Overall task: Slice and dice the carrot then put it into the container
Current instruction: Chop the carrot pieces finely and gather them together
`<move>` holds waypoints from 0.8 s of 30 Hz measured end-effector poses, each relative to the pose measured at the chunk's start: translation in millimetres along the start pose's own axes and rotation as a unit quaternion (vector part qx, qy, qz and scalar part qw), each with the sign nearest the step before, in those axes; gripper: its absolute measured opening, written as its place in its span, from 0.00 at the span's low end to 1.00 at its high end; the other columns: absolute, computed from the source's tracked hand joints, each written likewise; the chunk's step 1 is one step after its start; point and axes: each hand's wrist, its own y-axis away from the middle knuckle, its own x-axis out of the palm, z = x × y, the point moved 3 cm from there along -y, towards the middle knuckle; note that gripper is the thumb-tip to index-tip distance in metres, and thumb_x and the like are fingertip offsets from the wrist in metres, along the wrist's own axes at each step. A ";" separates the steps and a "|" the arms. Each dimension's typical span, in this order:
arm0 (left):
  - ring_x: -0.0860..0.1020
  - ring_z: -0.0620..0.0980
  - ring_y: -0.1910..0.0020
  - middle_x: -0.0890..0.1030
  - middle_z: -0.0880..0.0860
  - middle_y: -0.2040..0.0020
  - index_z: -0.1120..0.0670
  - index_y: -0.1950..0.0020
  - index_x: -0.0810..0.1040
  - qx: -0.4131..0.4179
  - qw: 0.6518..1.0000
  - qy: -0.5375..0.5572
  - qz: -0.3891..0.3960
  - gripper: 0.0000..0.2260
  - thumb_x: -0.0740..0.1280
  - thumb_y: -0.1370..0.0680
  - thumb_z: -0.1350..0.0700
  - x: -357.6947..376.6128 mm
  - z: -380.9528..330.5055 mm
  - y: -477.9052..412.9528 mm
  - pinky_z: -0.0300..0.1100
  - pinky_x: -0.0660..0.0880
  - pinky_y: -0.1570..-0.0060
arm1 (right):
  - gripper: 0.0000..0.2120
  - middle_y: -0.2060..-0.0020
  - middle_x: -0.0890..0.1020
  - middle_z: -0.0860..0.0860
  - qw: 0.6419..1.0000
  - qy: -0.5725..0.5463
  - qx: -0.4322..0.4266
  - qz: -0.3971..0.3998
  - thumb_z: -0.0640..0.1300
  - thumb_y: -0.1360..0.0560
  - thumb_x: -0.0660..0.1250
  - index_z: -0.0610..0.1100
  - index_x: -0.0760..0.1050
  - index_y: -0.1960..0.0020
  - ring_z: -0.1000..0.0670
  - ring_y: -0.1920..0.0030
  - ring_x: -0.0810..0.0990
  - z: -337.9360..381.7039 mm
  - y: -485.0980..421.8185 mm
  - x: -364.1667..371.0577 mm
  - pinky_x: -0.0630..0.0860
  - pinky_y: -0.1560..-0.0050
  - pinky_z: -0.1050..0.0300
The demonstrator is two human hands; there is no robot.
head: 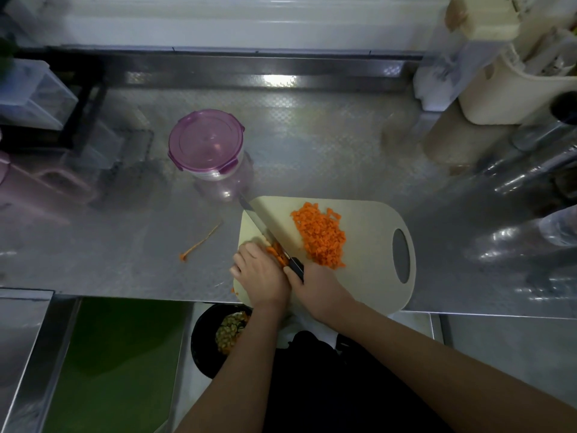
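A cream cutting board point(368, 276) lies at the counter's front edge. A heap of diced carrot point(321, 237) sits on its middle. Near the board's left end my left hand point(260, 271) holds down a few carrot strips point(278, 254) with curled fingers. My right hand point(315, 284) grips the black handle of a knife point(265, 228), whose blade rests across the strips and points up-left. A round clear container point(207, 148) with a purple lid clipped on stands behind the board to the left.
A thin carrot peel point(199, 242) lies on the steel counter left of the board. A black bin point(218, 339) with scraps sits below the counter edge. A cream utensil holder point(512, 89) and clear bottles stand at the right; clear boxes point(34, 92) at the left.
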 end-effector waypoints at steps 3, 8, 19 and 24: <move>0.68 0.60 0.45 0.73 0.61 0.46 0.61 0.48 0.69 -0.006 1.000 -0.002 0.004 0.06 0.56 0.24 0.63 -0.3 0.6 -0.2 0.50 0.59 0.46 | 0.20 0.72 0.68 0.50 1.000 -0.007 0.005 -0.001 0.52 0.20 0.57 0.46 0.61 0.68 0.52 0.71 0.67 -1.9 -3.0 -0.2 0.63 0.71 0.59; 0.68 0.59 0.47 0.73 0.60 0.47 0.59 0.50 0.68 -0.005 1.000 -0.009 0.010 0.05 0.59 0.24 0.62 2.0 1.8 -0.6 0.50 0.59 0.47 | 0.20 0.72 0.68 0.50 1.000 -0.024 -0.012 0.000 0.51 0.20 0.58 0.45 0.62 0.68 0.54 0.73 0.67 -7.5 -6.4 -3.4 0.61 0.73 0.63; 0.69 0.60 0.47 0.73 0.61 0.47 0.60 0.50 0.69 -0.003 1.000 0.002 -0.010 0.06 0.55 0.23 0.62 2.6 1.3 -0.4 0.50 0.58 0.48 | 0.18 0.73 0.66 0.51 0.996 -0.079 -0.029 -0.020 0.51 0.20 0.60 0.47 0.63 0.68 0.55 0.73 0.64 -22.0 13.9 -8.9 0.63 0.73 0.63; 0.69 0.60 0.47 0.73 0.60 0.47 0.60 0.50 0.69 -0.003 1.000 0.012 -0.021 0.09 0.51 0.24 0.61 1.4 1.3 0.0 0.50 0.58 0.47 | 0.19 0.74 0.65 0.51 0.996 -0.081 -0.030 -0.006 0.51 0.20 0.59 0.46 0.63 0.68 0.55 0.74 0.63 -20.7 23.1 -10.6 0.62 0.73 0.63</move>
